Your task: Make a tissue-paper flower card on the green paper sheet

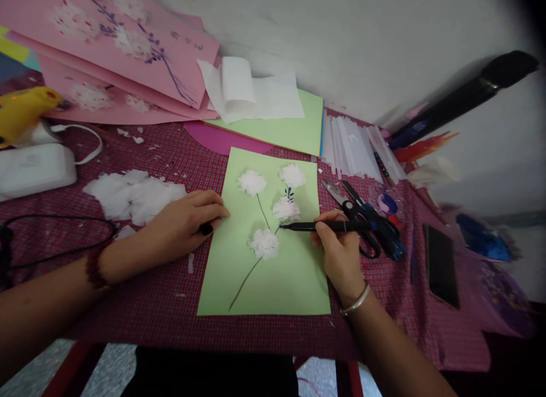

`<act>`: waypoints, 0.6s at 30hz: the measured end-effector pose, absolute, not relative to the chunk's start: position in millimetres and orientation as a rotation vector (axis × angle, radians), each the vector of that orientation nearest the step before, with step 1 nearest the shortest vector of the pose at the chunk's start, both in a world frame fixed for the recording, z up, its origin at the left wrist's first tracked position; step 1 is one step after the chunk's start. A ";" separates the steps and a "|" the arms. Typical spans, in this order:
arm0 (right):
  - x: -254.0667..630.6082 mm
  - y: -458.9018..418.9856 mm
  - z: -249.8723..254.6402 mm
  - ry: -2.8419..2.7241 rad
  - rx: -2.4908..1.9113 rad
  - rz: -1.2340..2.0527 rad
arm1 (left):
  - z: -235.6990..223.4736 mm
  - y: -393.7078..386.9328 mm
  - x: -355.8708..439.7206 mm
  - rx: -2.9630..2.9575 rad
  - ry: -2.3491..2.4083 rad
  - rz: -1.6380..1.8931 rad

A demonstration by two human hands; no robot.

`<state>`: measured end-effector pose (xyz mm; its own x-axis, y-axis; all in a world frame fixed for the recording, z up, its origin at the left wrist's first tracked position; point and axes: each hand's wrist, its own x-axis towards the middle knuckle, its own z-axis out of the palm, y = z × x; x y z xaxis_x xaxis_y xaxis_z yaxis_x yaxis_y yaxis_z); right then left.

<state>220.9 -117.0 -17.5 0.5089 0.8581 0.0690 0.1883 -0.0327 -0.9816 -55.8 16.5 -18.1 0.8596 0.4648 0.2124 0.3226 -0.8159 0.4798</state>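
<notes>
On a light green sheet of paper (294, 283) sit several white paper flowers (264, 243), joined by thin dark drawn stems. Small dark blue leaf marks show near the upper right flowers. My right hand (339, 252) is closed around a black marker (315, 226), its tip at a stem in the middle of the sheet. At the sheet's left edge rests my left hand (183, 220), fingers curled, with a black pen cap (206, 228) held in them.
Left of the sheet lie white tissue pieces (132, 195), a black cable, a white power strip (38, 168) and a yellow glue gun (28, 110). Pink flower pictures (179, 50) lean behind. Scissors (362, 220), glue sticks (347, 147) and a phone (441, 266) lie right.
</notes>
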 end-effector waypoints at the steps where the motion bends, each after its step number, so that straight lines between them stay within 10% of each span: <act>1: 220.6 -116.7 -17.3 -0.933 -1.539 0.692 | -18.3 16.7 -55.9 2.595 0.576 0.446; 18: 219.7 -121.2 -15.8 -0.837 -1.471 0.745 | -17.3 16.9 -55.5 2.581 0.572 0.442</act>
